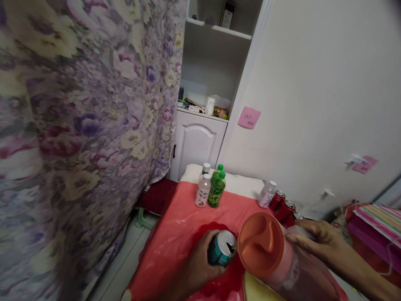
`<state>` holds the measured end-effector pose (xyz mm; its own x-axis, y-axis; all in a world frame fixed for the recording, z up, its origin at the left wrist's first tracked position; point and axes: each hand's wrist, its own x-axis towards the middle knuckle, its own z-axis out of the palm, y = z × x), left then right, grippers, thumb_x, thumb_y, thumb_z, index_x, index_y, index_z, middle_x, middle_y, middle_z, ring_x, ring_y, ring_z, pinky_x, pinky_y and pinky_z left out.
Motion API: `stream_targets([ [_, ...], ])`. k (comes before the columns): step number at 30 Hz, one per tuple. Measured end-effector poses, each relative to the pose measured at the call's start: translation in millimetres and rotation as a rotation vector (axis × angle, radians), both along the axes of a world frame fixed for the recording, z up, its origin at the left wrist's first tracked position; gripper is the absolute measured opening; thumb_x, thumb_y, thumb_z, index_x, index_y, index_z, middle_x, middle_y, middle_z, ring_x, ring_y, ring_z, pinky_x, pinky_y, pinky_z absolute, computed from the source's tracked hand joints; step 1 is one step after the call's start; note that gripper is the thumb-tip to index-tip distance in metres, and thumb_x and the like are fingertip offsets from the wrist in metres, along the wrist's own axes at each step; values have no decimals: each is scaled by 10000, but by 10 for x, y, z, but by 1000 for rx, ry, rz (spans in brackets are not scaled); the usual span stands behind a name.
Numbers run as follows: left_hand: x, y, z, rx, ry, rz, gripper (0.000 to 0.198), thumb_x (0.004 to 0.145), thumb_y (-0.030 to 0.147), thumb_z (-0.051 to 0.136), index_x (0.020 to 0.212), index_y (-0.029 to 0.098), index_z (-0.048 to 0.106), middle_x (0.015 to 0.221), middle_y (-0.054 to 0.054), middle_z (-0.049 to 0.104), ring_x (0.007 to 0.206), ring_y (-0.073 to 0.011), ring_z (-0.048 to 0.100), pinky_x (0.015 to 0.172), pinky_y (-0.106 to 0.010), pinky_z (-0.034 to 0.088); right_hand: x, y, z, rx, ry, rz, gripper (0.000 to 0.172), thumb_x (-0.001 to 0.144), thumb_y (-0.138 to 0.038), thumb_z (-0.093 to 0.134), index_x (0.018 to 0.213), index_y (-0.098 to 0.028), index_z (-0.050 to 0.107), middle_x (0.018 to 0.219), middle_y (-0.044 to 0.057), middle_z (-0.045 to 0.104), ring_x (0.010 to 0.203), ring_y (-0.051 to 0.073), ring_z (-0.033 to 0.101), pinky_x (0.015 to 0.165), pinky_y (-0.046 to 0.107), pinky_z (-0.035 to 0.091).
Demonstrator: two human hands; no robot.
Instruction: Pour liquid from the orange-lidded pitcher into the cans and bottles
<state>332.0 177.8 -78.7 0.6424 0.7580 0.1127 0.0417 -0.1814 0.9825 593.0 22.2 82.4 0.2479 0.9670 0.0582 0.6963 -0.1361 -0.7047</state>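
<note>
My left hand (pixel 205 260) is wrapped round a teal drink can (pixel 217 250). The can leans to the right, with a dark opening in its silver top. Fingers of my right hand (pixel 316 238) close on the handle of a large see-through plastic pitcher (pixel 302 276) with an orange top (pixel 260 244). The pitcher lies tilted, its top toward the can; the two are very close, and I cannot tell whether they touch. Below the can, a red scalloped dish (pixel 219 288) shows in part. Behind the pitcher stand several red cans (pixel 285 209).
Two clear bottles (pixel 203 193) and two green bottles (pixel 216 192) stand at the back of the red-covered table (pixel 171 234). Another clear bottle (pixel 267 195) is by the red cans. A floral curtain (pixel 103 125) hangs left; a striped stack (pixel 380 225) sits at right.
</note>
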Motion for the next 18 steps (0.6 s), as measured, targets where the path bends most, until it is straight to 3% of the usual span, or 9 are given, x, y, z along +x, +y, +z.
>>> stream_targets([
  [8,2,-10,87,-13,-22,-37,757,586,85,785,1301,194,565,1336,-114,680,1254,-336,625,1094,-445,475,-82,26,101,-38,-20,14,591,837,-765,563,632,-225,437,652,-37,321,635,151,314,585,295,263],
  [18,-17,9,89,-29,-16,-55,775,568,79,749,1308,193,552,1349,-122,665,1272,-346,606,1114,-447,448,-56,29,61,-10,-52,20,578,874,-748,533,653,-222,442,656,-39,338,636,150,331,592,297,264],
])
